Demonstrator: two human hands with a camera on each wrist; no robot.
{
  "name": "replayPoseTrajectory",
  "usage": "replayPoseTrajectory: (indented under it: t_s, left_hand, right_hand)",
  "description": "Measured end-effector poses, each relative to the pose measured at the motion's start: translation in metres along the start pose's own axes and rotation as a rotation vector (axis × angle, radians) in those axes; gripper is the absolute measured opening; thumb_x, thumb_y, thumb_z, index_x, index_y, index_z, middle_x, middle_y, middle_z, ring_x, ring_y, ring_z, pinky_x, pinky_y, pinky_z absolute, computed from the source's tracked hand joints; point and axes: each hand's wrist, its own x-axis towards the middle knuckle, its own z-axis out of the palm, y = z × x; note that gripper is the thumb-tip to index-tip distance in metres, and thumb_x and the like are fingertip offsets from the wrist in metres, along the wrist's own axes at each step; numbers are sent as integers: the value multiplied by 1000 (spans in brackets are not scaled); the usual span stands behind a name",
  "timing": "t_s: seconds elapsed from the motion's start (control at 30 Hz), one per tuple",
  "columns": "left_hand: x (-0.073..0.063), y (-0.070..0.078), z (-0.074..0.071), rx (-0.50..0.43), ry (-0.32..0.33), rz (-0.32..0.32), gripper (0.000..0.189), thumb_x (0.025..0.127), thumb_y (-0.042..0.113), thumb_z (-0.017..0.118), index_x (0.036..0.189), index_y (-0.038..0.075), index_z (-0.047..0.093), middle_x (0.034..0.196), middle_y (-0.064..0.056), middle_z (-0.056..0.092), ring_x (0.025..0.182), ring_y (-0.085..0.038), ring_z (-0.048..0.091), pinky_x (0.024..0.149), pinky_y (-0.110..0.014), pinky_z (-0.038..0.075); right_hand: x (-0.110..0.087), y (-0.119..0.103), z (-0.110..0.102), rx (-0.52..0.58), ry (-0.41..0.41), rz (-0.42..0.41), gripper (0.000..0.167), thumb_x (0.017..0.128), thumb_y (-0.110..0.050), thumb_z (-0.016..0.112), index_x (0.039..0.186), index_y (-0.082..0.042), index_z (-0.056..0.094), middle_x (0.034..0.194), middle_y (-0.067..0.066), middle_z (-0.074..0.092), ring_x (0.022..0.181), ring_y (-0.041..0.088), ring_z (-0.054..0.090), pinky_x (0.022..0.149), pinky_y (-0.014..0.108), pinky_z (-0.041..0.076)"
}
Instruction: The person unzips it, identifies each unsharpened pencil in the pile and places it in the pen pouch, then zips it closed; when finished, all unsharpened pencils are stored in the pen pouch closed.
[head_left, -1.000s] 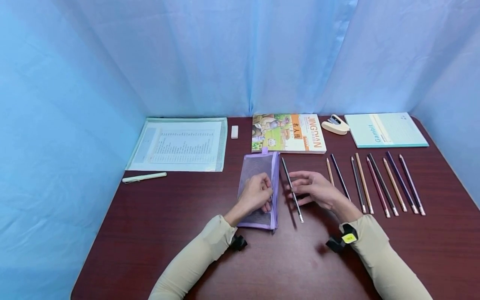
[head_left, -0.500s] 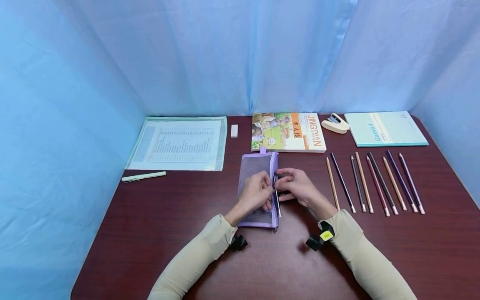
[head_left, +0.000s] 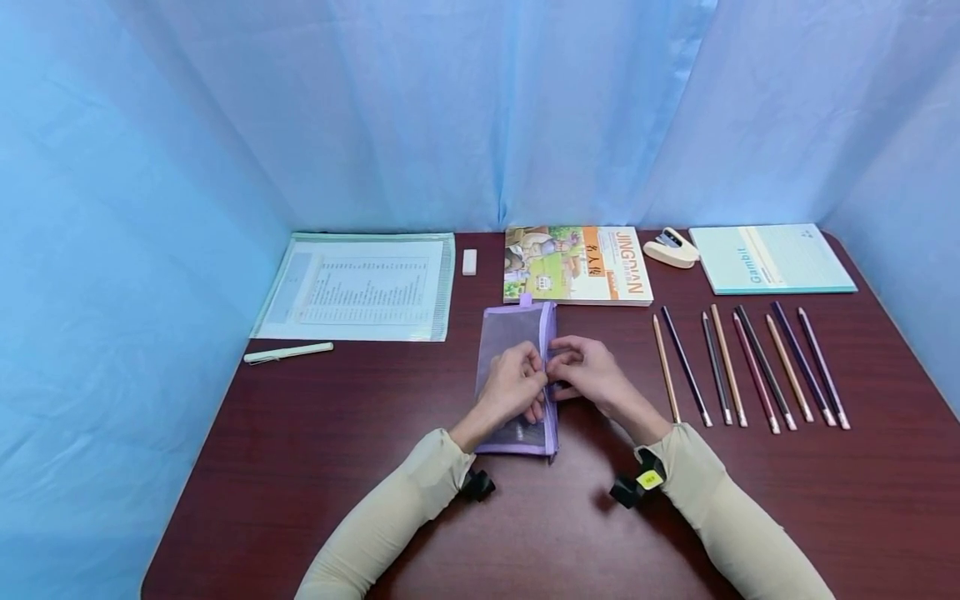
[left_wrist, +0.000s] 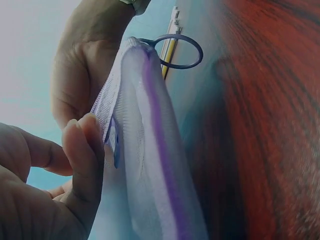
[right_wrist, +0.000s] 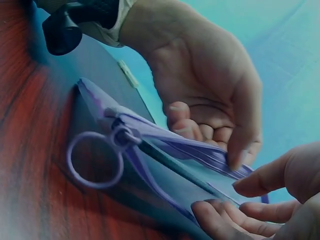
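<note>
A purple mesh zip pouch (head_left: 510, 325) lies on the table with its zipped side open toward the right. My left hand (head_left: 516, 385) pinches the zipper edge and holds it up, as the left wrist view shows. My right hand (head_left: 588, 377) is at the opening, thumb and fingers around a dark pencil (right_wrist: 172, 165). Most of that pencil lies within the opening, below the raised edge. A purple ring pull (right_wrist: 95, 160) hangs at the near end of the zipper.
Several pencils (head_left: 757, 371) lie in a row at the right. Along the back are a document folder (head_left: 360, 287), an eraser (head_left: 469, 262), a book (head_left: 577, 265), a stapler (head_left: 671, 248) and a notebook (head_left: 772, 260). A pale green pen (head_left: 288, 353) lies at the left.
My right hand has moved left to the pouch, bringing the pencil from beside it into the opening. The left hand has kept its place on the zipper edge.
</note>
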Motion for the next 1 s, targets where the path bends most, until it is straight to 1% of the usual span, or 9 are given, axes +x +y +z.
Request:
replayPoseTrajectory:
  t_s: [0.2,0.37,0.5,0.6,0.67,0.73,0.8,0.9,1.0]
  left_hand:
    - [-1,1,-1,-24,-17,4,7,87,-4,49,84,3,51,58,-15,63,33,-11,56,34,-40,56]
    - [-1,0,-2,-36,-21,8,6,88,-4,49,85,1,50,56,-11,61,34,-11,56,34,-40,56]
    - [0,-1,-3,-36,-25,5,7,88,-4,49,85,2,50,55,-5,58,34,-10,56,34,-38,56]
    - [0,-1,-4,-39,-30,2,5,88,-4,48,86,1,50,55,-4,58,35,-10,56,34,-37,56]
    - [0,-1,-4,-42,-32,1,4,87,-4,47,87,0,51,55,-4,58,35,-10,56,33,-36,56]
    - [0,-1,-4,-51,-33,1,4,87,-4,47,88,-1,50,55,-5,58,35,-11,56,34,-38,56]
    - [-1,0,-4,-54,-35,1,5,87,-4,47,87,0,50,55,-5,58,35,-11,56,35,-41,57]
    - [0,0,-4,-51,-37,2,8,88,-4,47,86,3,49,55,-5,58,35,-11,57,36,-44,57]
    - [0,-1,-3,-39,-36,5,9,88,-4,48,85,4,49,55,-5,58,35,-11,57,37,-44,58]
  right_hand:
    - [-10,0,-19,20,-16,-39,46,94,5,55,136,16,43,93,8,68,80,11,68,71,39,68]
    - [-22,2,-47,7,15,-69,46,96,4,53,137,17,40,95,6,67,83,11,69,74,42,68]
    - [-32,2,-77,-86,71,-91,45,98,1,53,138,16,41,97,2,68,83,5,70,74,36,68]
    - [-40,5,-102,-140,122,-110,45,99,-3,54,137,16,42,94,-10,68,83,1,70,73,28,68]
    - [-45,7,-119,-155,152,-128,43,99,-4,55,135,15,44,91,-16,67,82,0,71,72,27,67]
    - [-50,10,-137,-160,184,-145,31,99,-5,56,129,4,52,89,-21,67,81,-1,71,71,24,67]
    - [-56,12,-155,-132,207,-171,22,99,-4,56,120,-10,59,88,-22,68,79,-1,72,68,22,66]
    - [-65,16,-185,-39,238,-200,29,98,0,57,106,-27,62,87,-19,71,76,-1,72,64,20,65]
    - [-73,19,-214,44,265,-193,32,97,1,57,102,-29,65,86,-16,73,74,0,72,62,20,65]
